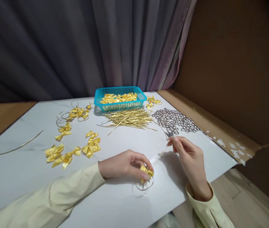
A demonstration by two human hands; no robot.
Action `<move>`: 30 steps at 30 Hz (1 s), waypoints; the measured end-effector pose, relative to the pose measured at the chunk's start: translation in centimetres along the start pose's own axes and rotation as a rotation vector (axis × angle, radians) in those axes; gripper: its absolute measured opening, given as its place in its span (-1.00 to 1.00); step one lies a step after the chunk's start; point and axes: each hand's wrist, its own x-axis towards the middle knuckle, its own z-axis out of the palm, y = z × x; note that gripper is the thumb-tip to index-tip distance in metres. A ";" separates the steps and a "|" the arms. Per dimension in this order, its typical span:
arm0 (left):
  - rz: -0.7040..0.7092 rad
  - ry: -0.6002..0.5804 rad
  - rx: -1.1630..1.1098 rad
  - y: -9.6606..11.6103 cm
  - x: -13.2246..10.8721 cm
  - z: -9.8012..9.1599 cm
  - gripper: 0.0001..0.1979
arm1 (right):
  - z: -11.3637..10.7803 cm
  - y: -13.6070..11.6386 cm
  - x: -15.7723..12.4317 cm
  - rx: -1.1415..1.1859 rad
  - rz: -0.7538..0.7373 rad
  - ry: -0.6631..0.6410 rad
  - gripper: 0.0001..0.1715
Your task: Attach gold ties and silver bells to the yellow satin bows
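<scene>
My left hand (131, 165) is closed on a yellow satin bow (146, 172), low over the white table. A thin gold wire (144, 190) makes a loop below this bow, and a fine strand runs up and right from it. To the right, my right hand (188, 155) is raised with thumb and fingers pinched together. A small grey pointed thing (169, 134) and a curved gold strand (162, 127) show at its fingertips. I cannot make out what the pinch holds. Several loose yellow bows (91, 146) lie left of my hands.
A blue plastic basket (98, 100) of yellow bows stands at the back. Before it lies a pile of gold wires (129, 118), with silver bells or beads (176, 119) to its right. Wired bows (77, 113) lie back left. A cardboard wall (229, 79) rises at right.
</scene>
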 end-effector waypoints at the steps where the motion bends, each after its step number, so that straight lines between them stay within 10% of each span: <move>1: -0.005 0.001 -0.008 0.1 0.0 0.0 -0.77 | 0.0 0.1 0.0 -0.005 0.000 0.002 -0.70; 20: 0.014 0.039 -0.209 -0.3 -0.1 -0.3 -0.87 | -0.4 4.0 1.7 -0.533 -0.141 -0.004 -0.59; 30: 0.036 0.036 -0.214 -0.9 0.0 -0.5 -0.80 | -1.1 6.3 1.9 -0.767 -0.282 -0.212 -0.72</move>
